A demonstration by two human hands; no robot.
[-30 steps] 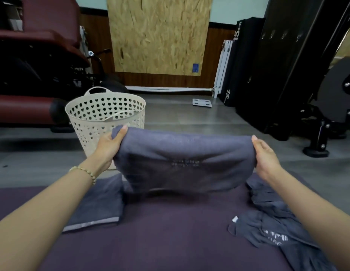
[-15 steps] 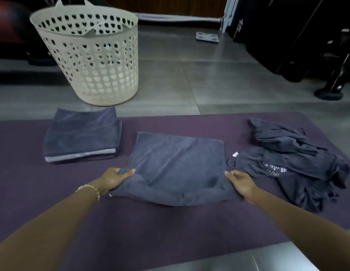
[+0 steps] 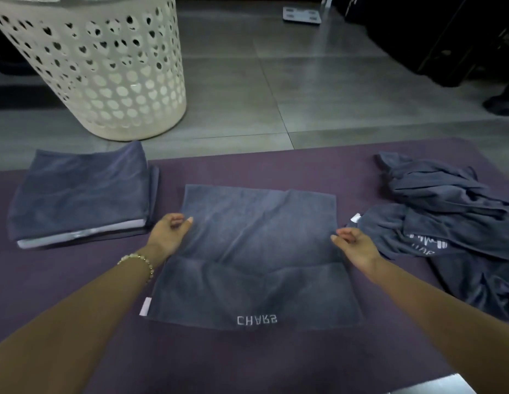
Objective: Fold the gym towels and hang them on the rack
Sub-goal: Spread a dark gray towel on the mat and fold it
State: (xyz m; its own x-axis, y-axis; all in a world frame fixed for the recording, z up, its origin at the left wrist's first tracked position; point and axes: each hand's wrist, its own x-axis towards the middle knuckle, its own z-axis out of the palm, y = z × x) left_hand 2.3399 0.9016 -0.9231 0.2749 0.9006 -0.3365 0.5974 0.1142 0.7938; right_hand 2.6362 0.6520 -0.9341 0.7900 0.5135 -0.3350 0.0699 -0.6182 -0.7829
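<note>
A grey-blue gym towel (image 3: pixel 256 251) lies flat on the purple mat (image 3: pixel 247 359) in front of me, its near part showing white lettering. My left hand (image 3: pixel 170 231) pinches the towel's left edge about halfway up, fingers curled and thumb on the cloth. At the same height my right hand (image 3: pixel 352 243) pinches the right edge. A stack of folded towels (image 3: pixel 79 194) sits on the mat to the left. A crumpled pile of unfolded towels (image 3: pixel 452 223) lies to the right. No rack is in view.
A cream perforated laundry basket (image 3: pixel 105 66) stands on the grey tiled floor just beyond the folded stack. A small bathroom scale (image 3: pixel 301 15) lies on the floor further back. Dark gym equipment (image 3: pixel 446 38) fills the far right corner.
The towel, held up in the air a second ago, has come down onto the mat and now lies spread flat. Both hands have shifted to its side edges. My view has tipped downward.
</note>
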